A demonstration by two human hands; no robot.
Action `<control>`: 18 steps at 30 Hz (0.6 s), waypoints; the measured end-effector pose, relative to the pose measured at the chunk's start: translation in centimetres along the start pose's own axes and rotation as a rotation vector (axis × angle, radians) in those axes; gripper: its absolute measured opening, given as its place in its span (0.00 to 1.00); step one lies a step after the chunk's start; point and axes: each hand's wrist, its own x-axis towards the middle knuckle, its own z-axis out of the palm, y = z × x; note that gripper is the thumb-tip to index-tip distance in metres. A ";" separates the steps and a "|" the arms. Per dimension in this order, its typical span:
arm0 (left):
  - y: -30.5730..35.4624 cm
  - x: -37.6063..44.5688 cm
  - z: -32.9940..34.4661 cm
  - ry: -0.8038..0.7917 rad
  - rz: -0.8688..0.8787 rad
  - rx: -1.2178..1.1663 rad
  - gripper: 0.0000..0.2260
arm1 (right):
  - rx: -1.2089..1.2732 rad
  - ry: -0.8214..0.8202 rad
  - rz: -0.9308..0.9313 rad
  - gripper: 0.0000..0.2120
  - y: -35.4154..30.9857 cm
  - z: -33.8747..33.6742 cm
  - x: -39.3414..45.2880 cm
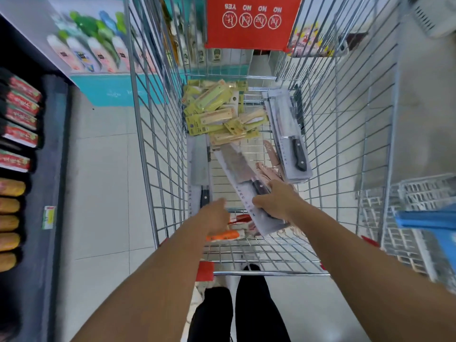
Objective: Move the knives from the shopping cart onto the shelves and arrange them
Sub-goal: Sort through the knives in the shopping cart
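Both my arms reach down into the wire shopping cart (158,134). My right hand (274,201) grips the handle end of a packaged cleaver (237,166) lying across the cart floor. My left hand (214,215) hovers over the cart floor with curled fingers, beside another carded cleaver (199,166); whether it holds anything is hidden. A third packaged knife with a black handle (291,141) leans on the cart's right wall. A heap of yellow-carded small knives (217,112) fills the far end. An orange-handled knife pack (227,235) lies under my left wrist.
Shelves with packaged goods (22,114) run along the left. A further shelf of carded items (98,53) stands beyond the cart. A red warning flap (251,21) hangs at the cart's far end. White wire racks (404,218) sit at the right. My legs stand behind the cart.
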 end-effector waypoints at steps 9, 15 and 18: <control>5.7 -2.9 -1.8 0.116 -0.109 -1.001 0.05 | -0.045 -0.024 -0.025 0.10 0.9 -2.6 -3.4; 8.4 -1.7 -2.4 0.255 -0.010 -0.879 0.04 | 0.070 0.156 -0.139 0.19 2.1 -3.4 -3.6; 10.7 -0.6 -3.2 0.316 0.100 -0.676 0.14 | 0.118 0.382 -0.227 0.27 2.2 -3.2 -2.0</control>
